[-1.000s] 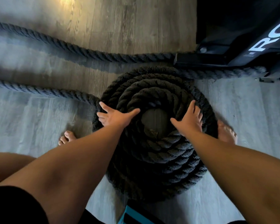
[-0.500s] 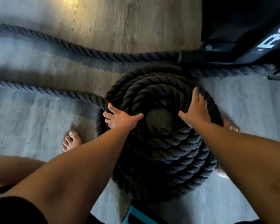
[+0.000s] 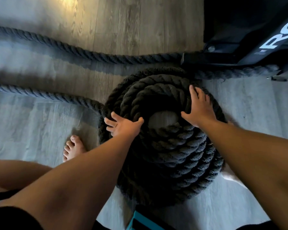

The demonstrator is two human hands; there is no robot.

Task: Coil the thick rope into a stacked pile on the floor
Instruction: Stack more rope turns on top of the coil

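The grey plank floor (image 3: 40, 130) fills most of my view. In the middle of it sits the rope pile (image 3: 173, 155), several turns stacked into a dark ring with a patch of floor showing through its centre. Behind it, at the upper right, stands a black machine (image 3: 239, 39) with white lettering. Its base is just beside the pile's far edge.

Two uncoiled lengths run off to the left. The near run (image 3: 40, 94) feeds into the pile's left side. The far run (image 3: 73, 48) heads toward the machine's base, though the shadow there is too deep for me to tell where it ends.

I judge this rope heavy, stiff to bend and rough enough not to slip, with nothing fragile about it. I would take hold of the near run close to where it meets the pile, wrapping a full hand round it, and feed it on in short lifts.

My right hand (image 3: 199, 107) lies flat on the top turns at the far right, fingers straight and together, thumb out toward the centre. My left hand (image 3: 123, 126) presses on the left rim, fingers spread wide over the outer side, thumb laid across the top turn. Neither hand holds anything. A bare foot (image 3: 73, 148) stands just left of the pile.
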